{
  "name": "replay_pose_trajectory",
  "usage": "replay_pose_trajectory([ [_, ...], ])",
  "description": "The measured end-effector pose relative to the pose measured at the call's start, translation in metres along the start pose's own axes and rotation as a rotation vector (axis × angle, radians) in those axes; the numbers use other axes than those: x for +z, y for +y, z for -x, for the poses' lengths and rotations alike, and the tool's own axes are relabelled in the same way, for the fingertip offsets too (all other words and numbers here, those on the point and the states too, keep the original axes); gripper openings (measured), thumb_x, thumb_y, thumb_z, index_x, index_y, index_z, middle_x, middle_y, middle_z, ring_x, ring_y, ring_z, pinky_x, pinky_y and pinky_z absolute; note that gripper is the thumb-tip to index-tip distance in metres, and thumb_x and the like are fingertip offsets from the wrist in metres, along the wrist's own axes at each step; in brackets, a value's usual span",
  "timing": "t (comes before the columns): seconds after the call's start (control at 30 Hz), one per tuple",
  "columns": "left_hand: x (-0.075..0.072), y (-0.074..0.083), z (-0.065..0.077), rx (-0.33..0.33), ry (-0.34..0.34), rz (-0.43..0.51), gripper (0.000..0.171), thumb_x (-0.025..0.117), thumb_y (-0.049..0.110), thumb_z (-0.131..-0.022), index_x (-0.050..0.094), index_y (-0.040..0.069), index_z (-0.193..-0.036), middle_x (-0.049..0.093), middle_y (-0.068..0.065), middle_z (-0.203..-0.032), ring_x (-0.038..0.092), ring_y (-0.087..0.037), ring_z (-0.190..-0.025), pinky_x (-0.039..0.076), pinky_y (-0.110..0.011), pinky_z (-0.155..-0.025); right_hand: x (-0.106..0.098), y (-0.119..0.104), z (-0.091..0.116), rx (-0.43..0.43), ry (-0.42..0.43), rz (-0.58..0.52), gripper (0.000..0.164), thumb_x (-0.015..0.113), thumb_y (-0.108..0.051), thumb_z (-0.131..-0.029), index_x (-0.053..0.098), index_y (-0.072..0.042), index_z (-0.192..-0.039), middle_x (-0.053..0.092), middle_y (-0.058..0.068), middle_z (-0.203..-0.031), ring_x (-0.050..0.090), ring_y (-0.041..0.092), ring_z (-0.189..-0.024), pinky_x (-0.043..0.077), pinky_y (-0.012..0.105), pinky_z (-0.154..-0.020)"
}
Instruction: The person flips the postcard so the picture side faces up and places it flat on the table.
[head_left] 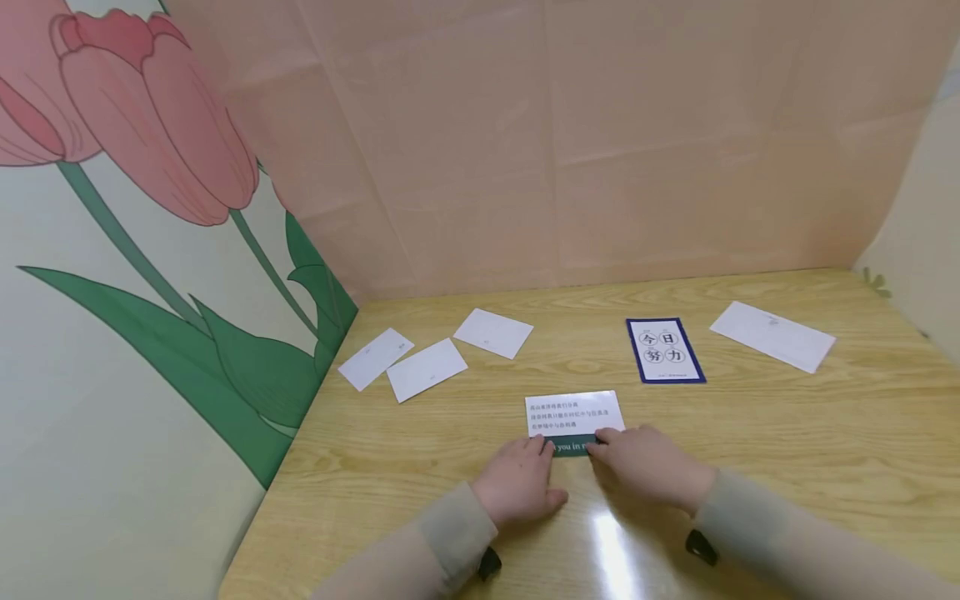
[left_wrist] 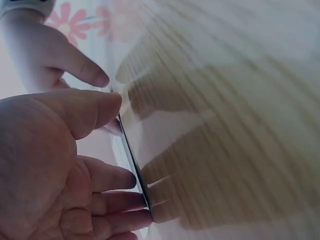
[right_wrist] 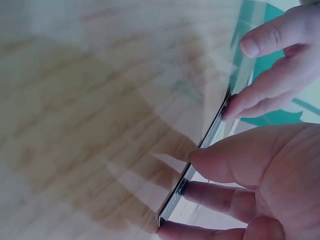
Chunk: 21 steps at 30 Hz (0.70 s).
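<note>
A white card [head_left: 573, 408] with printed lines and a dark green strip along its near edge lies in the middle of the wooden table. My left hand [head_left: 517, 482] rests its fingertips on the card's near left corner, its thumb apart from the card in the head view. On the near right part, my right hand [head_left: 651, 467] touches the green strip with its fingertips. The right wrist view shows the right thumb [right_wrist: 225, 155] against the card's near edge. Both hands partly cover the strip's lettering.
Three white cards, a left one [head_left: 375, 359], a middle one [head_left: 427, 370] and a farther one [head_left: 493, 332], lie at the back left. A blue-bordered card [head_left: 666, 350] and another white card [head_left: 772, 336] lie at the back right. A pink sheet [head_left: 570, 150] hangs behind the table [head_left: 825, 450].
</note>
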<state>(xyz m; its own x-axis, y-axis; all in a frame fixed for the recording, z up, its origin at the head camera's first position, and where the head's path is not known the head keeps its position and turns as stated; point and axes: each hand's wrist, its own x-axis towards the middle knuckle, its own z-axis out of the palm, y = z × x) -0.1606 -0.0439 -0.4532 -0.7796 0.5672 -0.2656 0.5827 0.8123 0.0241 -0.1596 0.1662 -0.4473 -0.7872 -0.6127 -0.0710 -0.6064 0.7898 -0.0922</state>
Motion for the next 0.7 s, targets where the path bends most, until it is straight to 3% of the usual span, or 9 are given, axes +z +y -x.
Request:
replay_pose_trajectory([
  [0.13, 0.001, -0.003, -0.005, 0.004, 0.013, -0.004, 0.073, 0.048, 0.06, -0.092, 0.045, 0.007, -0.143, 0.051, -0.006, -0.136, 0.05, -0.018, -0.122, 0.04, -0.031, -0.103, -0.002, 0.003, -0.003, 0.013, -0.013, -0.015, 0.03, 0.061, -0.011, -0.092, 0.067, -0.007, -0.121, 0.062, 0.019, -0.12, 0.066, 0.036, -0.092, 0.052, 0.052, -0.076],
  [0.4, -0.002, -0.007, -0.013, 0.009, 0.019, 0.004, 0.069, 0.045, 0.062, -0.093, 0.044, 0.016, -0.145, 0.048, -0.007, -0.139, 0.049, -0.019, -0.123, 0.039, -0.033, -0.103, -0.005, 0.009, -0.008, 0.033, -0.015, -0.037, 0.031, 0.057, -0.009, -0.094, 0.065, -0.006, -0.123, 0.06, 0.02, -0.123, 0.064, 0.04, -0.097, 0.051, 0.056, -0.081],
  [0.7, -0.001, -0.009, -0.025, 0.018, 0.056, -0.015, 0.066, 0.044, 0.061, -0.093, 0.045, 0.02, -0.145, 0.053, -0.007, -0.127, 0.052, -0.017, -0.108, 0.044, -0.031, -0.095, -0.005, 0.018, -0.014, 0.055, -0.02, -0.047, 0.034, 0.053, -0.003, -0.093, 0.063, -0.005, -0.126, 0.057, 0.022, -0.128, 0.061, 0.043, -0.103, 0.048, 0.057, -0.087],
])
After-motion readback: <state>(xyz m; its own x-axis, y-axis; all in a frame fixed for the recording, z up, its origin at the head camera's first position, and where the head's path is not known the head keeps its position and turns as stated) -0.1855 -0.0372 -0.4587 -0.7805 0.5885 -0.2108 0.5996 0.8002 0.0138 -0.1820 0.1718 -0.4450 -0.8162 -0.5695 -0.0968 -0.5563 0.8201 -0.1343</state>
